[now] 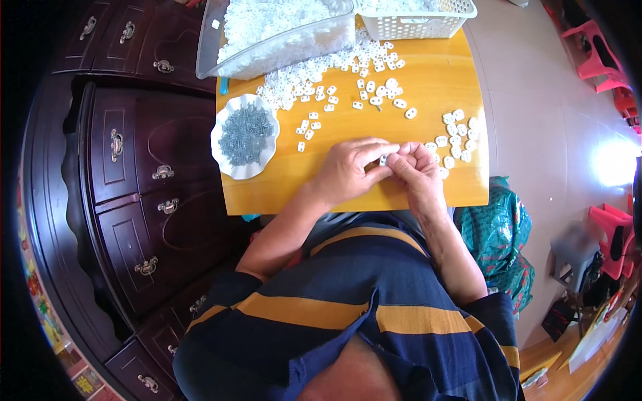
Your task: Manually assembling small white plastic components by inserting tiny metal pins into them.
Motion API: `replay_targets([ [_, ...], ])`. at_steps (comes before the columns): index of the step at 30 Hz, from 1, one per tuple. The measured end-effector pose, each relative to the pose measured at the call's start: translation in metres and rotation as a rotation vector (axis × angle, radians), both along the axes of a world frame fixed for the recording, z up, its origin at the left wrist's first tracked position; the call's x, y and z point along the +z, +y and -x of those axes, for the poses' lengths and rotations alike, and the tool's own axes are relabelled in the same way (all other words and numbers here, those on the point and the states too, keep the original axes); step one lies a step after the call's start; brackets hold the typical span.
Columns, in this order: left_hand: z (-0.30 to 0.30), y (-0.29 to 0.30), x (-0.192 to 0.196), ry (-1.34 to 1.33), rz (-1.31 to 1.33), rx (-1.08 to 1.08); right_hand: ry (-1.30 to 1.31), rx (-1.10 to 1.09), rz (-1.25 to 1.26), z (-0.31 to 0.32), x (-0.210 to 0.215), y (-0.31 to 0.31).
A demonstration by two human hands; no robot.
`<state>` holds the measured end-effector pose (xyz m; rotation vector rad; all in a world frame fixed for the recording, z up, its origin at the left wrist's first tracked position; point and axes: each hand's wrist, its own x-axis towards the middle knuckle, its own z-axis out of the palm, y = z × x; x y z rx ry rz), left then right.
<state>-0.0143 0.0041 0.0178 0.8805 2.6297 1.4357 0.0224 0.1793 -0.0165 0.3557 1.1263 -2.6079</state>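
Over the near part of the table, my left hand (pixel 349 168) and my right hand (pixel 419 175) meet at the fingertips. Between them they pinch a small white plastic piece with dark holes (pixel 384 160). My left thumb and fingers close on it from one side, my right thumb and fingers from the other. Left of my hands stands a white scalloped dish (pixel 219 144) heaped with small grey metal screws or pins (pixel 246 134). Loose white two-holed pieces (pixel 457 137) lie in a cluster to the right of my right hand. More loose white pieces (pixel 376 100) lie beyond my hands.
A clear plastic bin (pixel 287 52) full of white pieces stands at the table's far edge, beside a white perforated basket (pixel 418 27). Dark wooden drawers (pixel 154 147) border the left side. A shiny green bag (pixel 498 227) sits right of the yellow wooden table (pixel 281 197).
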Motion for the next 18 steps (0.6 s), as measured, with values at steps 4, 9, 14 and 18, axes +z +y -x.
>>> replay_targets([
  [4,-0.0042,-0.0013,-0.0003,0.011,0.028,0.012,-0.013,0.036,-0.019,-0.0029,-0.0006,0.0024],
  [9,-0.0028,0.0001,-0.0076,0.009,-0.021,0.032,-0.01,0.041,0.024,-0.0018,-0.0032,0.0034],
  [14,-0.0005,0.0006,-0.0062,0.009,-0.011,0.009,0.005,0.018,0.016,-0.0021,-0.0046,0.0034],
  [18,-0.0019,-0.0034,-0.0096,0.028,0.015,-0.001,0.006,0.015,-0.045,-0.002,-0.0005,-0.0011],
])
